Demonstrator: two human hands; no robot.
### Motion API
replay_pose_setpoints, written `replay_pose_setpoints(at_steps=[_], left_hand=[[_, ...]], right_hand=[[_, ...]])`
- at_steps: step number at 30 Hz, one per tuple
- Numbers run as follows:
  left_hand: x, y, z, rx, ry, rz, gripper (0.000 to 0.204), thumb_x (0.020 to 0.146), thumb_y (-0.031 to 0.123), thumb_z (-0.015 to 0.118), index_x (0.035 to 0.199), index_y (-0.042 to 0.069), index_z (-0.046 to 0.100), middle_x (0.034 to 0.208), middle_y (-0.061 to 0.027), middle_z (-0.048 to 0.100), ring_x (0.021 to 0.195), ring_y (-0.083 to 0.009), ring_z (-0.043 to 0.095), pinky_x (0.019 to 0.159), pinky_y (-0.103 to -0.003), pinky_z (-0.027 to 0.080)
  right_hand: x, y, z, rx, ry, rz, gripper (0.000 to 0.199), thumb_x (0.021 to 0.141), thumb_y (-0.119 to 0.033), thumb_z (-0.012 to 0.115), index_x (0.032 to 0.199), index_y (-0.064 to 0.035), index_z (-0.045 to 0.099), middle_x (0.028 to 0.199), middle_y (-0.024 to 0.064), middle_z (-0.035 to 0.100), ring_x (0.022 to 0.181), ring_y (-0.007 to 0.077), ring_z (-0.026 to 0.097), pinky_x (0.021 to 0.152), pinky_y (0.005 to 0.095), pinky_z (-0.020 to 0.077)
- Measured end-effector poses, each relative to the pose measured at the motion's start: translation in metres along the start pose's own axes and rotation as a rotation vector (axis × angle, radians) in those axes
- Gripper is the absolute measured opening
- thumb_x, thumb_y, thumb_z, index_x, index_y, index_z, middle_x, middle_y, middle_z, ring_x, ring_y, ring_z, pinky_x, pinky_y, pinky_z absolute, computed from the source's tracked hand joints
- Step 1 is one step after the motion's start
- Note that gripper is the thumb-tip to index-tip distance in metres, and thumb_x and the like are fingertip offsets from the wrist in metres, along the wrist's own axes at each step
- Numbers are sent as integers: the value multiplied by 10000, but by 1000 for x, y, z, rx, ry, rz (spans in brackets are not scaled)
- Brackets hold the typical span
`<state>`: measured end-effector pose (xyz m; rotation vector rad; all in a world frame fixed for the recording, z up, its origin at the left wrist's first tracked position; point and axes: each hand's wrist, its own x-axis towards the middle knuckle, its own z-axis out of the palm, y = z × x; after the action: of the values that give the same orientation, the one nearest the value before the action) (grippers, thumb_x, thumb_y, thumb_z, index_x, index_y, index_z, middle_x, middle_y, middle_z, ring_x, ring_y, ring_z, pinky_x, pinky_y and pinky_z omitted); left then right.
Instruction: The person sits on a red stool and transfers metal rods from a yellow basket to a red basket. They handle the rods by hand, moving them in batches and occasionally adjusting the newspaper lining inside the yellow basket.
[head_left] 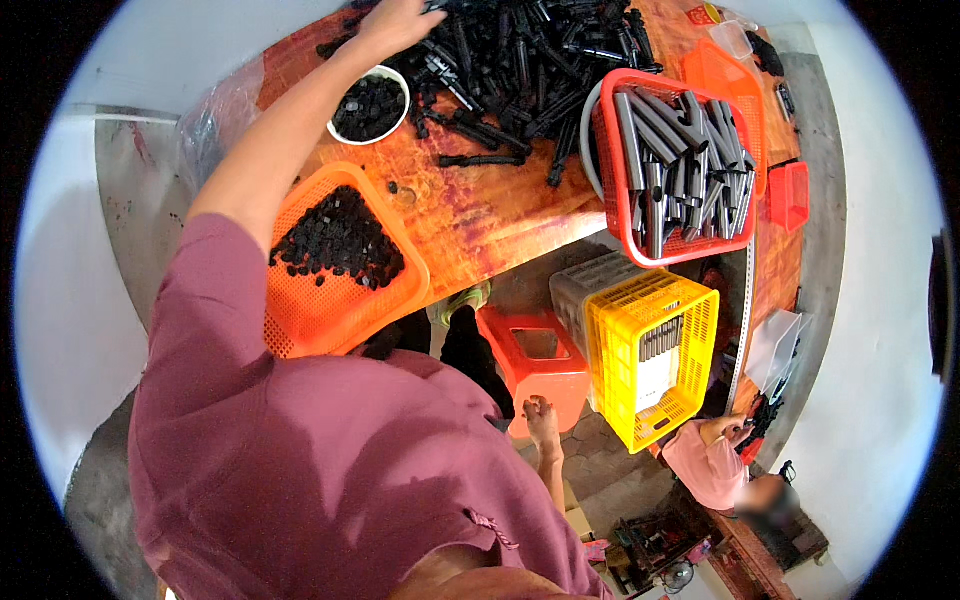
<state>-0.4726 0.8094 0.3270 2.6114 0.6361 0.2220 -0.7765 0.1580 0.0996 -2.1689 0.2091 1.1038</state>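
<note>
My left hand (398, 25) reaches over the table to the near left side of a large pile of black plastic tube-like parts (530, 60). One finger points out toward the pile; nothing shows in the hand, and the picture's top edge is close to it. Below the forearm stands a white bowl (405, 100) filled with small black pieces (368, 108). Nearer to me, an orange mesh basket (300, 325) holds more small black pieces (338, 240). My right hand (541, 420) hangs low in front of a red plastic stool (555, 375), its fingers curled together; their contents cannot be made out.
A red basket (640, 255) of dark grey tubes (690, 160) sits at the table's right edge. Below it are a yellow crate (650, 290) and a grey crate (575, 285). An orange basket (725, 65) and a small red tray (789, 197) lie beyond. Another person (710, 465) works at lower right.
</note>
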Motion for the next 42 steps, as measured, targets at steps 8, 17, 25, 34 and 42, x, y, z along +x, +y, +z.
replay_pose_setpoints(at_steps=[8,17,25,34,42], left_hand=[[-48,-132,7,61,185,87,403,912,330,570,1145,2,564,1068,-275,632,1020,-424,608,854,-507,478],[-171,-163,38,-357,-214,-413,302,913,206,557,1098,-31,575,924,-154,675,819,-275,664,685,-386,518],[-187,-195,50,-269,-330,-242,337,873,49,527,1194,-50,555,1000,-179,672,920,-253,653,821,-405,506],[-176,-151,91,-147,-632,-18,355,870,45,561,1216,-36,573,1122,-126,663,1070,-215,586,968,-367,435],[-173,-62,94,-8,-519,-51,300,874,133,583,1113,-47,597,1039,-269,659,1029,-382,631,900,-428,467]], right_hand=[[-11,37,22,53,16,-14,338,938,-155,581,1153,105,575,928,153,686,812,183,674,688,313,558],[-12,75,44,85,-86,76,346,944,-213,594,1141,72,587,788,143,656,710,206,679,636,344,518],[3,37,41,-15,13,-89,327,949,-176,590,1155,78,593,972,127,690,847,177,675,694,309,560],[12,51,-4,-143,44,-229,347,922,-228,606,1128,51,598,794,189,688,700,243,691,626,364,524],[39,90,-87,-289,102,-244,367,894,-266,621,1110,31,621,813,193,674,711,254,676,637,390,524]])
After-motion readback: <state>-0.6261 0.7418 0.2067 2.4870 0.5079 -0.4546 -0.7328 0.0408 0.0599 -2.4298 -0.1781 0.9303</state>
